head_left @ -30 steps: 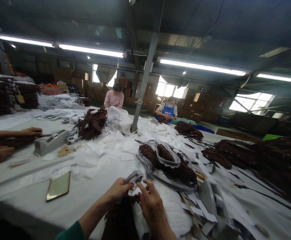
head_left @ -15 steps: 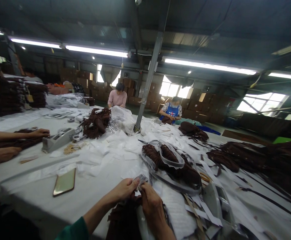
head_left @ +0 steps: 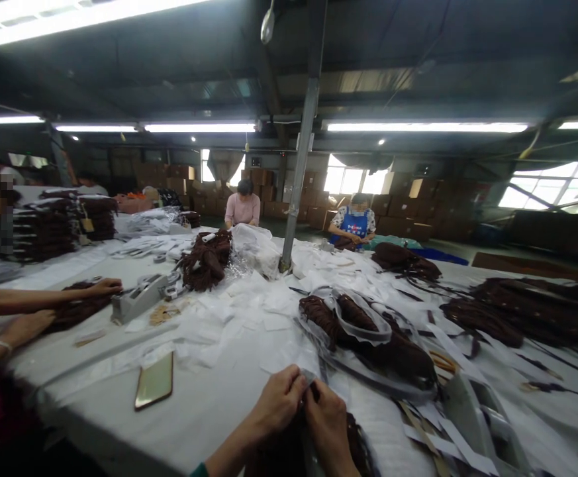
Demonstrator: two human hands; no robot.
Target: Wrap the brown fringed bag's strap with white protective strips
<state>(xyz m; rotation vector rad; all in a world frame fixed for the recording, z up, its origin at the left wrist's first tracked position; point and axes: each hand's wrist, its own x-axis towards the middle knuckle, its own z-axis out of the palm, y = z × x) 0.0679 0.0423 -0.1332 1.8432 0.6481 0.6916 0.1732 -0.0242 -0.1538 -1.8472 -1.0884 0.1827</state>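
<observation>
My left hand and my right hand meet at the near edge of the table, fingertips almost touching. Both are closed in a pinch on a thin, translucent greyish piece of film, mostly covered by the fingers. Directly beneath them lies a dark brown item, largely hidden by my hands and forearms. Beyond my right hand rests a bundle of dark brown corded material with translucent strips looped over it.
A phone lies on the left. Tape dispensers stand at right and left. White sheets litter the white-covered table. A co-worker's hands work at far left; two people are across the table, near a metal post.
The view has tilted up and shifted left, so the scene sits lower and further right. My hands stay together, still pinching the film, with less of it showing.
</observation>
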